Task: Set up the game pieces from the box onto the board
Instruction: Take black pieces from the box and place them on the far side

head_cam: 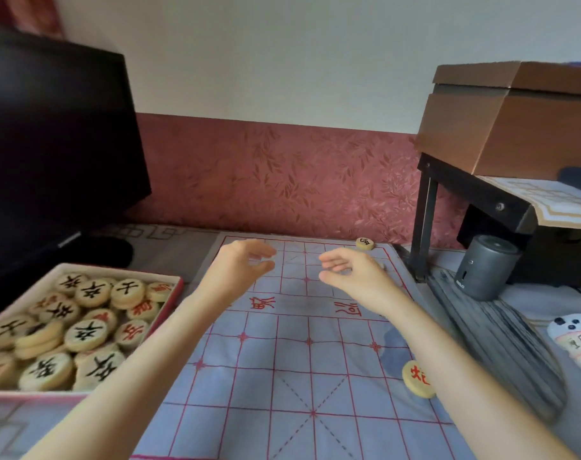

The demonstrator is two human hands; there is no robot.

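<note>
Red-papered wall behind; xiangqi board [282, 360] on table. Box [123, 272] left, nearly full. On board: black-lettered piece [364, 243] far right corner, red-lettered piece [418, 378] near right edge. Left hand [239, 263] curled over far rank, pinch unclear; right hand [352, 273] loosely spread, empty. Early stage; next, fetch piece from box.

Soft daylight, motion blur throughout, wide-angle bending at edges

A big black screen [50, 144] stands at 9 o'clock. At 2 o'clock a brown cardboard box [531, 127] sits on a small black table [475, 190]. Below the table, at 3 o'clock, a grey round gadget [485, 270] stands by a grey ribbed mat [491, 343]. A white toy [567, 327] with black dots lies at 4 o'clock.
</note>
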